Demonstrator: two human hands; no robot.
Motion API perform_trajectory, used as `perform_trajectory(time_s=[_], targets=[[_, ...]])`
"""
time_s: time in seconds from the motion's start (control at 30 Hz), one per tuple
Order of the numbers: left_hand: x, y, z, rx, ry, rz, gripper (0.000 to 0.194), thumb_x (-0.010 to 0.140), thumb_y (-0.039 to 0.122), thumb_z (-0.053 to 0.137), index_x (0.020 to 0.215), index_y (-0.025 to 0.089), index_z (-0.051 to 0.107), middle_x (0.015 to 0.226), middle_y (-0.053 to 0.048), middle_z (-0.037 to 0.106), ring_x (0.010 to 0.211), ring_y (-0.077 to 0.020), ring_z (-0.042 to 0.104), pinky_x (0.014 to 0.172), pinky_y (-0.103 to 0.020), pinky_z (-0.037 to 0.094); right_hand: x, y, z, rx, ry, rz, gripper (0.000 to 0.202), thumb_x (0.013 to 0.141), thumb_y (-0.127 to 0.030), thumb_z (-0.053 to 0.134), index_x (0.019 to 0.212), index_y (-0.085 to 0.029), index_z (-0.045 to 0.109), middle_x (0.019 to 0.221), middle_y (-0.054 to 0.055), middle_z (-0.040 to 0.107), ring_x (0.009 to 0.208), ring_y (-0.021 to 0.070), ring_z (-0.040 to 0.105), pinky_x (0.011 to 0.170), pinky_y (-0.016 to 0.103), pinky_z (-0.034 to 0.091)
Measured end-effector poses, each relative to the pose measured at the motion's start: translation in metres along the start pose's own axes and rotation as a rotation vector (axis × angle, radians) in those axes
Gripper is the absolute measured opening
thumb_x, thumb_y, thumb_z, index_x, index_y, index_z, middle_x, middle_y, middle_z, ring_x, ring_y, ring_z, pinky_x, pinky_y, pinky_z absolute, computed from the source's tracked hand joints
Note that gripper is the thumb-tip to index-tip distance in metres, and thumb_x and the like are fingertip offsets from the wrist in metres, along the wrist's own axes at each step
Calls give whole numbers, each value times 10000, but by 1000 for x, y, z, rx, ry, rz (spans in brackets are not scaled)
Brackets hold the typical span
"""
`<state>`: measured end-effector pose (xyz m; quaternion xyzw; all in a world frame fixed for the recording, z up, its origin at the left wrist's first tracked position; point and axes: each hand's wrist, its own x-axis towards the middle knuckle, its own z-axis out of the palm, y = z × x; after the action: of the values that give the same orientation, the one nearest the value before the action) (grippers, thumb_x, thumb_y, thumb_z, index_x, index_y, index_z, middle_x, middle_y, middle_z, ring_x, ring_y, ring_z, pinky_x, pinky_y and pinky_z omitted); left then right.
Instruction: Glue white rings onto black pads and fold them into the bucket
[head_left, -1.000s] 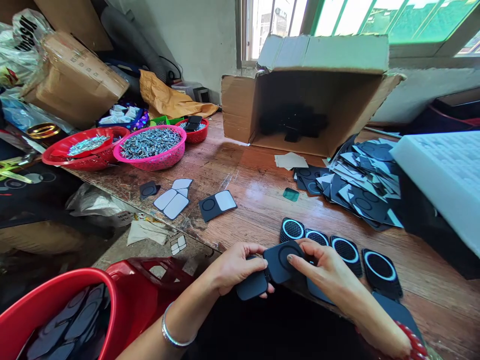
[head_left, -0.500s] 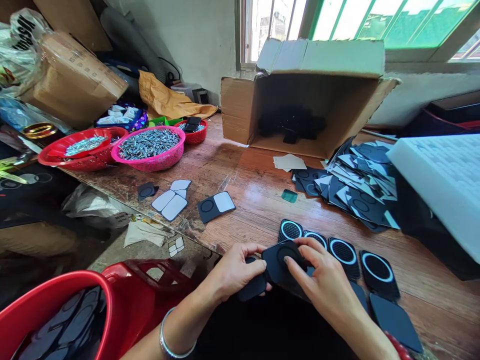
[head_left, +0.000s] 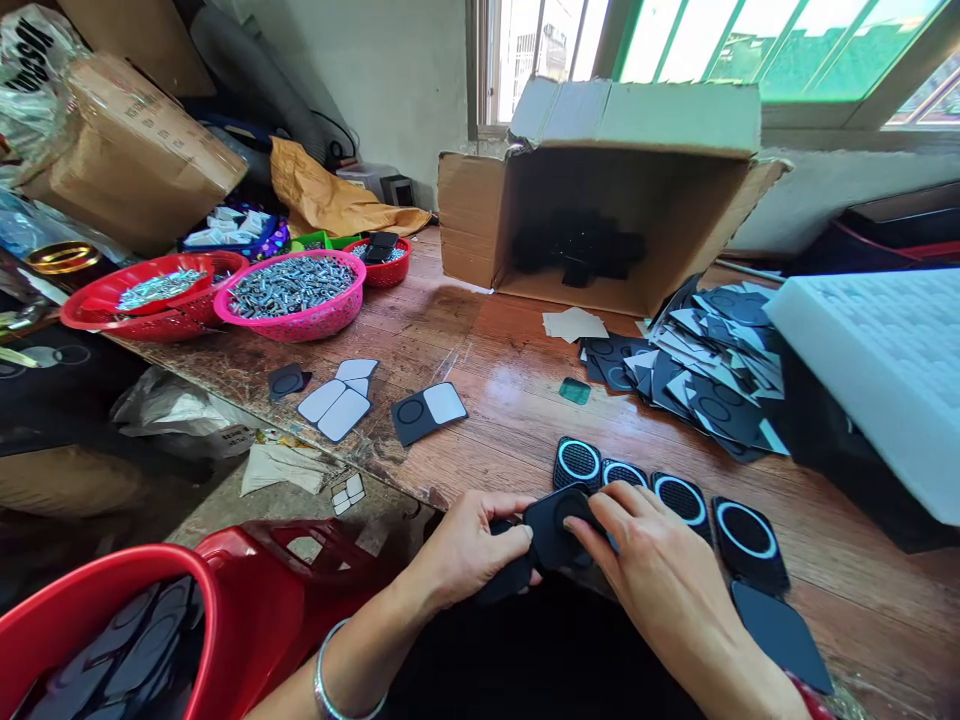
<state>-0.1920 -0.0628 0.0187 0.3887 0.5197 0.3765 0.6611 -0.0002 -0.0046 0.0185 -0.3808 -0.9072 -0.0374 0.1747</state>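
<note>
My left hand (head_left: 469, 548) grips a black rounded-square pad with a circular mark, which looks like a folding wireless charger (head_left: 546, 530); its thumb lies on the near left corner. A second black panel (head_left: 504, 582) shows under that hand; whether the two are joined is hard to see. My right hand (head_left: 652, 550) is closed on the charger's right side, thumb pressed near the circle and fingers over the far edge. Just beyond lies a row of several black pads with white rings (head_left: 746, 530). A plain black pad (head_left: 780, 632) rests beside my right wrist.
Cut dark-and-white sheets (head_left: 431, 412) lie left of centre, with a large heap (head_left: 731, 365) at right. An open carton (head_left: 472, 225) stands at the back. Baskets of metal parts (head_left: 292, 290) sit left, white foam (head_left: 877, 370) right. A red bucket (head_left: 202, 600) is below the table edge.
My right hand has turned slightly and its thumb has slid left across the charger's circle. My left hand keeps its grip. The whole view has shifted slightly.
</note>
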Motion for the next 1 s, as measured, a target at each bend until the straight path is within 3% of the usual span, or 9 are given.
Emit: perform_trajectory(time_s=[0.17, 0.3, 0.4, 0.6, 1.0], targets=[[1, 0, 5, -5, 59, 16, 416, 791, 251, 572, 1174, 163, 707, 738, -42, 690, 589, -142, 671, 512, -185, 496, 0, -7, -4, 8, 77, 35, 296, 990, -337, 428, 805, -179, 597, 921, 120, 587, 808, 256, 571, 688, 390, 494], [4, 1, 10, 37, 185, 92, 419, 810, 257, 559, 1189, 143, 695, 664, -26, 660, 551, -141, 634, 515, -204, 489, -6, -14, 2, -10, 175, 61, 235, 981, -218, 400, 1011, -132, 616, 1028, 158, 564, 898, 288, 552, 747, 436, 495], [6, 0, 11, 39, 219, 171, 406, 842, 284, 557, 1199, 143, 690, 679, -20, 661, 558, -131, 609, 539, -209, 480, -11, -14, 11, 108, 265, 58, 282, 980, -162, 388, 1187, -112, 573, 1036, 139, 541, 936, 266, 545, 802, 422, 499], [8, -3, 14, 21, 231, 272, 370, 889, 312, 560, 1199, 162, 695, 782, -30, 697, 660, -138, 601, 616, -220, 479, -13, -11, 23, 273, 387, 111, 369, 971, -100, 432, 1320, -170, 531, 1045, 94, 514, 958, 210, 546, 849, 357, 492], [10, 11, 16, 96, 221, 330, 330, 913, 332, 546, 1153, 194, 726, 803, -14, 683, 710, -147, 598, 675, -231, 479, -9, -11, 11, 501, 414, 280, 279, 967, -178, 511, 1211, -206, 644, 1045, 54, 613, 950, 150, 617, 842, 257, 495]])
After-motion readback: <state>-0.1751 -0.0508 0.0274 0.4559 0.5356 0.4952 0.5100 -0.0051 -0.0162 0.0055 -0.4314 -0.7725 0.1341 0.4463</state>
